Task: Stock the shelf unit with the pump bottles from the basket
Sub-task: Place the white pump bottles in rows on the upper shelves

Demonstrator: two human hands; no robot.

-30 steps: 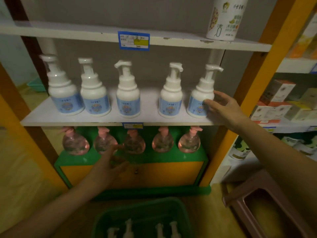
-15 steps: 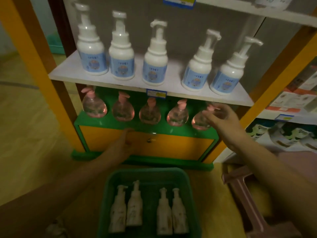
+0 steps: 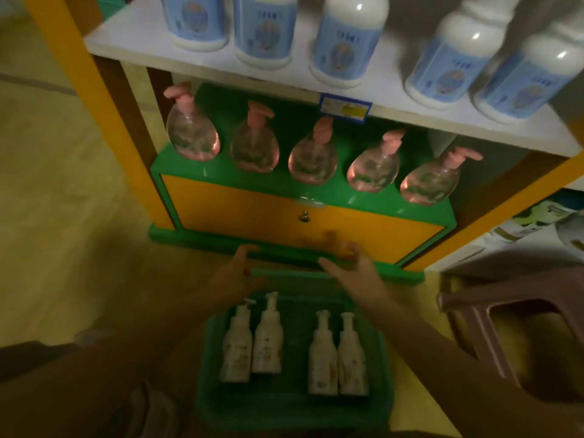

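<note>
Hands hover empty at frame centre, left hand (image 3: 235,275) and right hand (image 3: 354,268), fingers spread loose, above the green basket (image 3: 208,368) holding four cream pump bottles (image 3: 267,339).

Basket (image 3: 384,358) open above; gap between bottle pairs (image 3: 295,343).

Shop: shelf unit (image 3: 316,80) w/ price tag (image 3: 345,108), identical pump bottles (image 3: 192,134) in rows (retail display).
</note>
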